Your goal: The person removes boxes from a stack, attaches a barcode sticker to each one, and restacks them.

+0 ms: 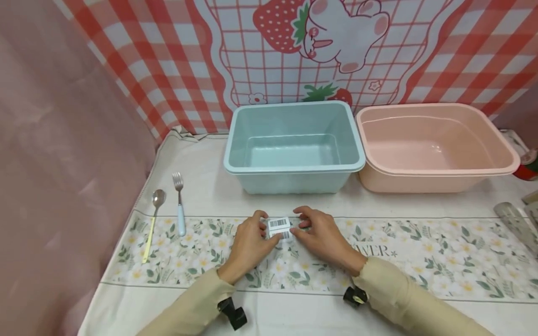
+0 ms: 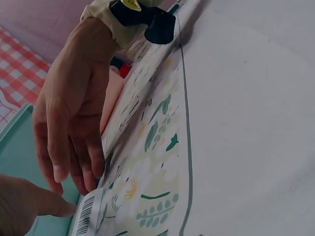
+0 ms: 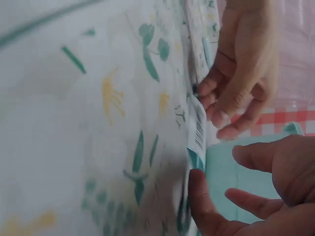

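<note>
Two small white pieces with printed barcodes, the farther [image 1: 278, 223] and the nearer [image 1: 275, 231], lie against each other on the floral cloth strip. Their exact kind cannot be told; in the right wrist view a pale blue-green edge shows under the barcode label [image 3: 199, 125]. My left hand [image 1: 249, 239] is at their left side, fingers bent loosely, thumb tip by the nearer piece. At their right, my right hand [image 1: 321, 233] has its thumb tip at the corner and its other fingers spread. Neither hand visibly grips a piece.
Beyond the hands stand a light blue basin [image 1: 294, 179] and a pink basin [image 1: 433, 184], side by side. A spoon [image 1: 152, 226] and a fork [image 1: 180, 205] lie at the left. A clear glass-like object [image 1: 514, 226] and a red container [image 1: 527, 170] are at the right edge.
</note>
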The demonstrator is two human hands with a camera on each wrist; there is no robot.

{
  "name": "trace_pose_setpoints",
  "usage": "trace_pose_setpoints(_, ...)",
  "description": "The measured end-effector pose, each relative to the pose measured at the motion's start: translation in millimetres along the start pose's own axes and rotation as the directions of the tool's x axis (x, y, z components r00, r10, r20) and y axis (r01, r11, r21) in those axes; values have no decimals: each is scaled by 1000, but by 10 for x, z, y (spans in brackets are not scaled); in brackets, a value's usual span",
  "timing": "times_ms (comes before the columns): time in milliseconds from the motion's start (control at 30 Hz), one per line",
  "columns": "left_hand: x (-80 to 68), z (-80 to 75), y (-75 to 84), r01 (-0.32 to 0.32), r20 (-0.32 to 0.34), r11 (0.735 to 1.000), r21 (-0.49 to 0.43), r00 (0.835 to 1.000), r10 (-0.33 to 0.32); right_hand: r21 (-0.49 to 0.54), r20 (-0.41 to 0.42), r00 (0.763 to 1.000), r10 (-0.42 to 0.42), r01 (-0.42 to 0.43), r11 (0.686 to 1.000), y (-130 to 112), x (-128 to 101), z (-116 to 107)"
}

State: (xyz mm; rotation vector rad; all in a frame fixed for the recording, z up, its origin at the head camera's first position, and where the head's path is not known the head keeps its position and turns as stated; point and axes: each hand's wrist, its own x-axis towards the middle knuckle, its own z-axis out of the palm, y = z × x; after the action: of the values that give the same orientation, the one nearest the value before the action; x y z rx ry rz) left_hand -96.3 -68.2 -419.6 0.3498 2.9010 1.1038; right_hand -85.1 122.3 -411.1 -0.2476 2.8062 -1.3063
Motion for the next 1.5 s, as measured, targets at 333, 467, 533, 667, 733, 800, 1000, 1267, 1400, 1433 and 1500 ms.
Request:
trace_pose_setpoints(333,29,55,7,8,-27,999,-46,1000,-9,66,-36,999,33,-31,997,26,137,196)
trace_pose_setpoints(467,41,85,-6,7,-53,994,-108,999,-13,128,-27,997,73,-69,989,37,163,200)
trace_pose_setpoints(533,42,97,-9,7,-78,988,-157,997,-19,189,-17,995,103,-98,977,45,173,196)
trace_pose_setpoints(667,46,101,-16,14,-113,955,-295,992,-50,303,-13,991,130,-120,946,64,166,172)
trace_pose_setpoints(733,55,94,-21,35,-96,924,-380,992,-78,339,-29,992,123,-106,935,72,146,149)
trace_pose_setpoints(800,66,80,-16,72,-56,881,-468,992,-110,377,-51,992,115,-88,922,74,117,121)
trace_pose_setpoints(1000,68,61,53,216,106,733,-645,975,-193,463,-99,988,116,-57,884,53,26,37)
trace_pose_setpoints(1267,39,91,163,261,184,631,-731,965,-187,339,-176,984,21,41,940,85,-90,-48)
trace_pose_setpoints(1400,41,87,209,217,164,662,-717,976,-142,7,-328,903,-278,297,955,92,-124,-99)
trace_pose_setpoints(1433,41,87,221,203,160,677,-708,979,-126,-63,-350,867,-355,357,932,90,-127,-110)
trace_pose_setpoints(1500,39,88,249,166,153,704,-691,985,-83,-138,-362,806,-468,450,882,82,-125,-131)
